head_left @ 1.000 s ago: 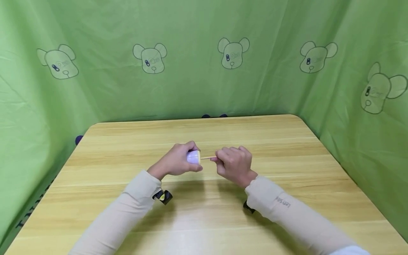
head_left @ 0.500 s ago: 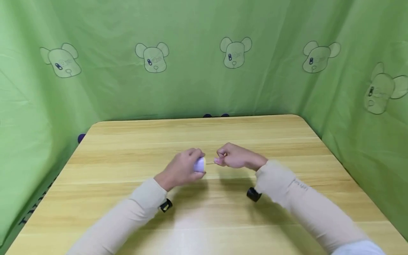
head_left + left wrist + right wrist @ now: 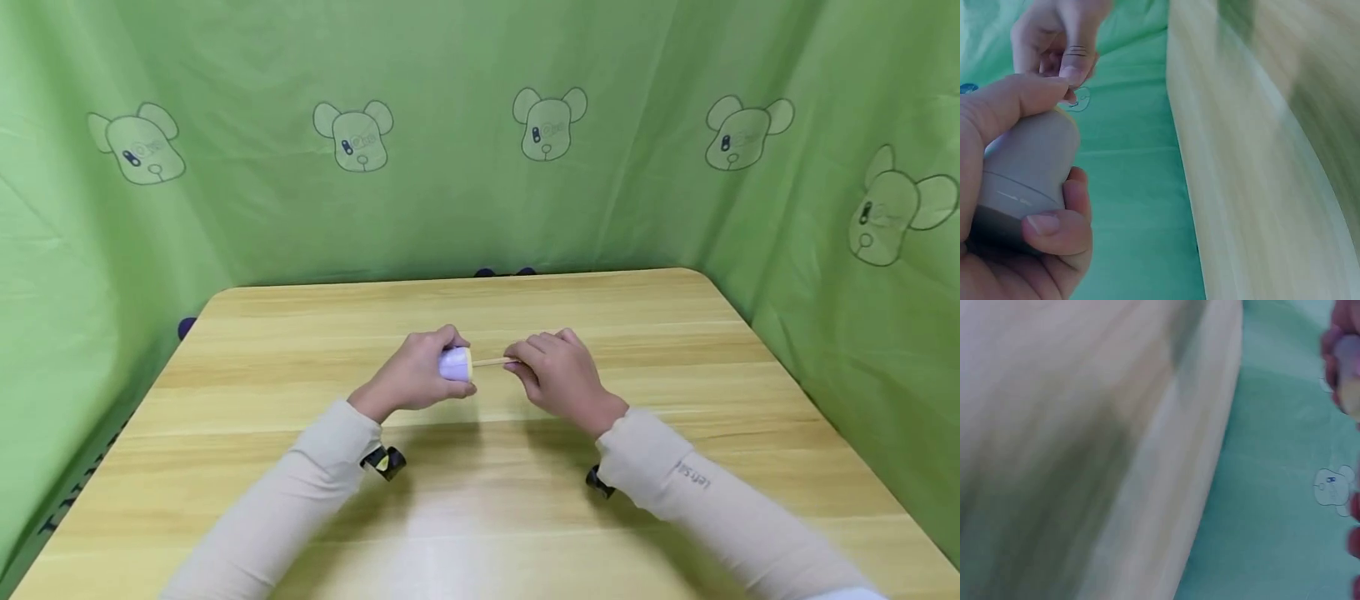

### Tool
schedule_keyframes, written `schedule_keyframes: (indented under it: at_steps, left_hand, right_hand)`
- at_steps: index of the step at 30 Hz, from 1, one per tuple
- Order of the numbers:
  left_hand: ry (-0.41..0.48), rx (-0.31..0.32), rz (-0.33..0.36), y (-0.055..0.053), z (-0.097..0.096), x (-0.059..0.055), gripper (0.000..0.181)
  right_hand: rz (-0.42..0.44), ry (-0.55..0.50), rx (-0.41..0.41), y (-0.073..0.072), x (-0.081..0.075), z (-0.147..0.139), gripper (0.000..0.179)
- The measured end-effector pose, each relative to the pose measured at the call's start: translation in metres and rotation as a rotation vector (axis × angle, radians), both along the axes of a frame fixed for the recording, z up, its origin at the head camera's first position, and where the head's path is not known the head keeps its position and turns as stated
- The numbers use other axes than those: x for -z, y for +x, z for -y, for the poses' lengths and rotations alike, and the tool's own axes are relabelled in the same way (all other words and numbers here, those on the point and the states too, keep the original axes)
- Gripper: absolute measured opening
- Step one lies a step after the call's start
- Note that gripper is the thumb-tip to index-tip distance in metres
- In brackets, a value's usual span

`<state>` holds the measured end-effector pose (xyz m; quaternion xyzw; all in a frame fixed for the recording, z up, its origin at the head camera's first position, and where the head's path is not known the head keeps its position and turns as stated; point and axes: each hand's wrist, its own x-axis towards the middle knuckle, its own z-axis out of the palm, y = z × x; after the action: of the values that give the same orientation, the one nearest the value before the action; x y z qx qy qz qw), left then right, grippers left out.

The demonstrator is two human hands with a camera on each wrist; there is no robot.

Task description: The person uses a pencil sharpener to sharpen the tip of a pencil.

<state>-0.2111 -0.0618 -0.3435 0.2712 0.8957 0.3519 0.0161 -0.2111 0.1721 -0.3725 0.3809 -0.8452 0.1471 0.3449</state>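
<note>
Above the desk (image 3: 660, 325), the left hand (image 3: 416, 373) grips a purple container (image 3: 453, 364), probably light, stiff and best held round its sides; to its right, the right hand (image 3: 562, 375) pinches a thin, likely fragile stick (image 3: 490, 362).

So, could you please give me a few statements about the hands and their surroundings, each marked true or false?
1. The left hand grips the container. True.
2. The right hand holds nothing. False: it pinches a thin stick.
3. The stick runs between the container's yellow end and the right hand. True.
4. The yellow end faces away from the right hand. False: it faces towards it.
5. The curtain behind the table is green. True.
</note>
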Motion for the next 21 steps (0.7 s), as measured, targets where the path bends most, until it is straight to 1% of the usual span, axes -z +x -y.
schedule_keyframes:
  at_steps: [2,3,5,7,11,15,19,21]
  left_hand:
    - [0.025,-0.002,0.020,-0.001,0.000,-0.001,0.047]
    - [0.039,-0.005,0.030,-0.001,0.000,-0.002,0.047]
    - [0.071,-0.011,0.050,-0.002,0.000,-0.004,0.048]
    - [0.094,-0.015,0.071,-0.003,0.001,-0.006,0.049]
    - [0.107,-0.011,0.107,-0.004,0.001,-0.010,0.051]
    - [0.110,-0.001,0.136,-0.003,0.001,-0.011,0.050]
    - [0.121,0.004,0.156,0.000,-0.001,-0.009,0.047]
    - [0.122,0.009,0.154,0.002,-0.001,-0.008,0.045]
  right_hand:
    - [-0.151,-0.049,0.020,-0.002,0.008,0.001,0.014]
    - [-0.212,-0.076,0.029,-0.002,0.010,0.003,0.018]
    - [-0.317,-0.134,0.044,-0.005,0.014,0.005,0.024]
    - [-0.392,-0.184,0.050,-0.008,0.017,0.008,0.025]
    - [-0.472,-0.260,-0.005,-0.015,0.020,0.010,0.025]
    - [-0.511,-0.302,-0.064,-0.019,0.023,0.010,0.027]
    - [-0.573,-0.289,-0.063,-0.022,0.025,0.008,0.027]
    - [-0.599,-0.270,-0.060,-0.023,0.025,0.008,0.028]
